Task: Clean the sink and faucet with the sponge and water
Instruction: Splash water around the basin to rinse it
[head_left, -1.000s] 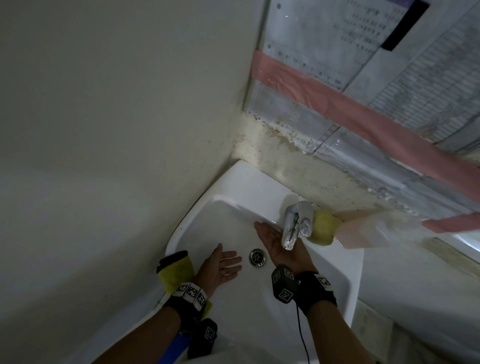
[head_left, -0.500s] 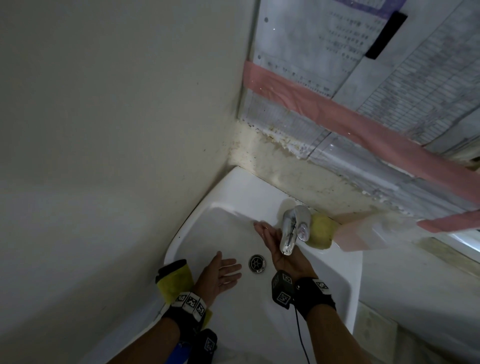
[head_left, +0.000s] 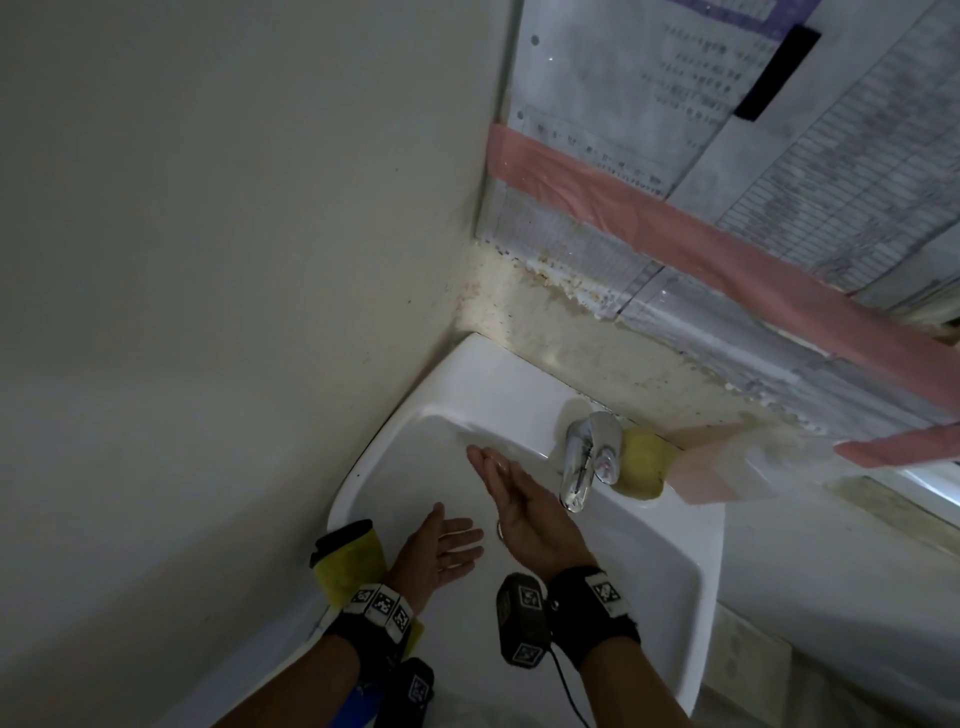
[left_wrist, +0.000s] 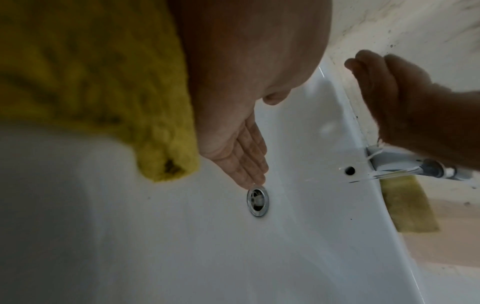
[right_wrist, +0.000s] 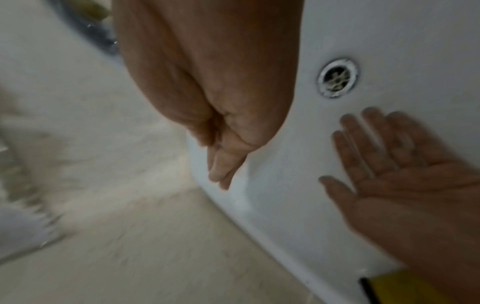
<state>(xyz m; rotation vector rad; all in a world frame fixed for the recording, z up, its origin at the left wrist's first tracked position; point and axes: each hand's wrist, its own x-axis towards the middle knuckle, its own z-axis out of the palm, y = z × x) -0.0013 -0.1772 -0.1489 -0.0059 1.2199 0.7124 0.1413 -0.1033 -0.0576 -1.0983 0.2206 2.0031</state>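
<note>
Fingers (head_left: 485, 460) straight — faucet (head_left: 584, 462) spout toward basin

Dim, grainy pictures throughout; the right wrist view is motion-blurred, and wide-angle distortion bends the edges.

Sink: glossy white ceramic basin (head_left: 670, 525); white throughout in all three views.
Faucet: shiny silver chrome tap (head_left: 589, 457), pale grey highlights.
Drain: round silver metal drain ring (left_wrist: 257, 200), dark inside.
Sponge by faucet: dull yellow rectangular sponge (head_left: 644, 462), greenish tint in the left wrist view.
Sponge on left rim: bright yellow sponge with a black scouring edge (head_left: 348, 558).
Wristbands: black fabric wrist straps (head_left: 597, 605) carrying black-and-white square marker patterns.
Tape: wide salmon-pink tape strip (head_left: 675, 234) running diagonally.
Wall sheets: grey-white printed paper sheets (head_left: 857, 156) with fine grid lines and rows of dark text.
Side wall: plain cream painted wall (head_left: 234, 260), small dark specks near the corner.
</note>
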